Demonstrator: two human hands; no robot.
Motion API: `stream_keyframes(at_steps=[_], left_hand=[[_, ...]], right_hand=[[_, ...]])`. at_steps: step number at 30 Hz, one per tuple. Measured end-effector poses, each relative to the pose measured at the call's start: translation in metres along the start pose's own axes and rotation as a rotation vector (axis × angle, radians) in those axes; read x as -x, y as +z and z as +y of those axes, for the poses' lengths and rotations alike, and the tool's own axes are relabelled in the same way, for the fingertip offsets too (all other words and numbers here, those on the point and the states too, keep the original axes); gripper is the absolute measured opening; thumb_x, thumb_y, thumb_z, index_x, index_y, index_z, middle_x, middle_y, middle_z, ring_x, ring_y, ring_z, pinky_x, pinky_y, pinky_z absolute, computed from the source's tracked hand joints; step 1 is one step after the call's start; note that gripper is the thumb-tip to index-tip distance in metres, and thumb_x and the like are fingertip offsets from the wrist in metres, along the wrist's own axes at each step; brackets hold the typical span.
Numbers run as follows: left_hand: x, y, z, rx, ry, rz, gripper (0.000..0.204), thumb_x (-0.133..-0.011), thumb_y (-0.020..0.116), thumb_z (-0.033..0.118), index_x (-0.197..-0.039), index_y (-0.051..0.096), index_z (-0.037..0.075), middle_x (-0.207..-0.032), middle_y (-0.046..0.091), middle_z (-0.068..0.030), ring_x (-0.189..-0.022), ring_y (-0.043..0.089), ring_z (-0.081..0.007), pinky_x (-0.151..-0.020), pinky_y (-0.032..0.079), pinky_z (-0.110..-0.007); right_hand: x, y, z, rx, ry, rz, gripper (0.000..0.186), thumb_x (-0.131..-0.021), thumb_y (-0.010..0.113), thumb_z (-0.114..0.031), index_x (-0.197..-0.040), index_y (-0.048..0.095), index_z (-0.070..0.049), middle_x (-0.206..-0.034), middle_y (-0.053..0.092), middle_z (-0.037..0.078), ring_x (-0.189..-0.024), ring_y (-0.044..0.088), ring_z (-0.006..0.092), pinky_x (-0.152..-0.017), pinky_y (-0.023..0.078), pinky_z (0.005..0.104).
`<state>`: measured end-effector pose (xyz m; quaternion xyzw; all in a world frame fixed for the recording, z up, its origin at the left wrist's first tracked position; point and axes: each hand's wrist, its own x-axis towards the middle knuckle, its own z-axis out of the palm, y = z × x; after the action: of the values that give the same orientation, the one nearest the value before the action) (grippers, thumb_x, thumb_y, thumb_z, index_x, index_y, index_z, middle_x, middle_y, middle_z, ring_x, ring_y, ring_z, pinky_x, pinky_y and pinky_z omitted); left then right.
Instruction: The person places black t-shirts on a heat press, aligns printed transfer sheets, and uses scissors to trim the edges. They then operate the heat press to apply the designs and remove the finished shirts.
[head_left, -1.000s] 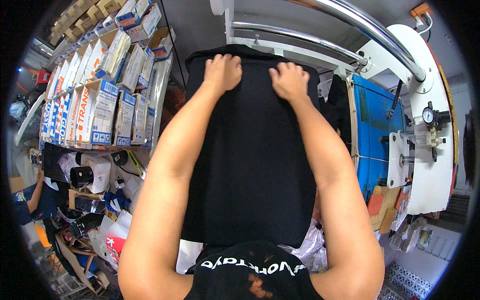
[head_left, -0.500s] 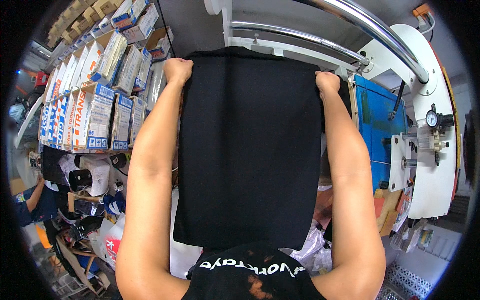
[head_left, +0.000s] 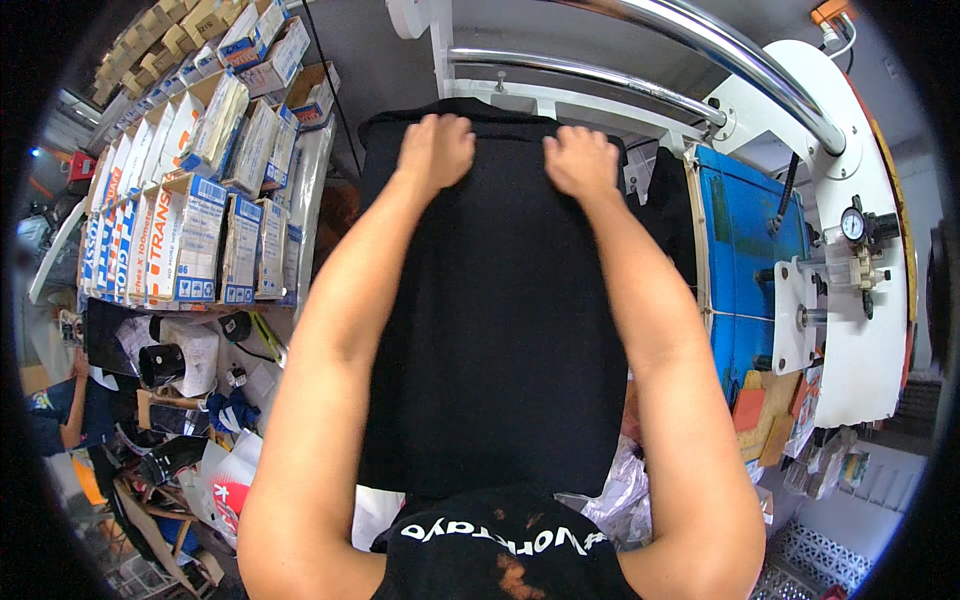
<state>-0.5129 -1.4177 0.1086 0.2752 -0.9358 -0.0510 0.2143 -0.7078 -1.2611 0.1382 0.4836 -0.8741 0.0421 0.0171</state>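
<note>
Both your hands are on the black cloth (head_left: 490, 330), which lies spread out right in front of you, filling the middle of the view, long side running away from you. Left hand (head_left: 437, 153) is near its far edge, left of centre, palm down, fingers bent and close together; right hand (head_left: 582, 160) is level with it on the right, also palm down, fingers bent and slightly spread. Fingertips point away and down into the fabric, so can't tell whether either hand pinches the cloth or just presses on it. Bare cloth shows between the hands; just past them the far edge is bunched in a low fold. Near edge comes close to your black shirt (head_left: 460, 545); can't tell if they touch. Beyond the cloth: white frame (head_left: 545, 95) with chrome bars (head_left: 740, 60). To your right, a blue panel (head_left: 740, 235), then a round gauge (head_left: 852, 223) on the white machine part. Clear plastic (head_left: 625, 480) sits by the cloth's near right corner. Off left, stacked white-and-blue boxes (head_left: 185, 240), and below them, at the far left, another person's arm (head_left: 76, 405).
</note>
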Motion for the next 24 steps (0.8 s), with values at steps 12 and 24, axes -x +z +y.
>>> stream_keyframes(at_steps=[12,24], left_hand=[[0.101,0.004,-0.116,1.632,-1.149,-0.197,0.06,-0.104,0.051,0.048,-0.141,0.056,0.0,-0.134,0.064,-0.0197,-0.117,0.065,-0.0306,-0.099,0.054,-0.04],[0.104,-0.001,-0.14,1.262,-1.003,0.465,0.057,-0.089,0.079,0.022,-0.13,0.056,-0.009,-0.121,0.066,-0.0145,-0.113,0.062,-0.0245,-0.103,0.046,-0.038]], right_hand=[[0.033,0.099,0.138,-1.674,0.809,-0.425,0.057,-0.104,0.044,-0.045,-0.133,0.062,0.001,-0.129,0.067,0.018,-0.115,0.065,0.0336,-0.108,0.046,0.0445],[0.05,0.084,0.138,-1.224,0.836,0.374,0.033,-0.091,0.075,-0.027,-0.113,0.072,-0.002,-0.105,0.071,0.009,-0.1,0.063,0.0212,-0.093,0.048,0.0373]])
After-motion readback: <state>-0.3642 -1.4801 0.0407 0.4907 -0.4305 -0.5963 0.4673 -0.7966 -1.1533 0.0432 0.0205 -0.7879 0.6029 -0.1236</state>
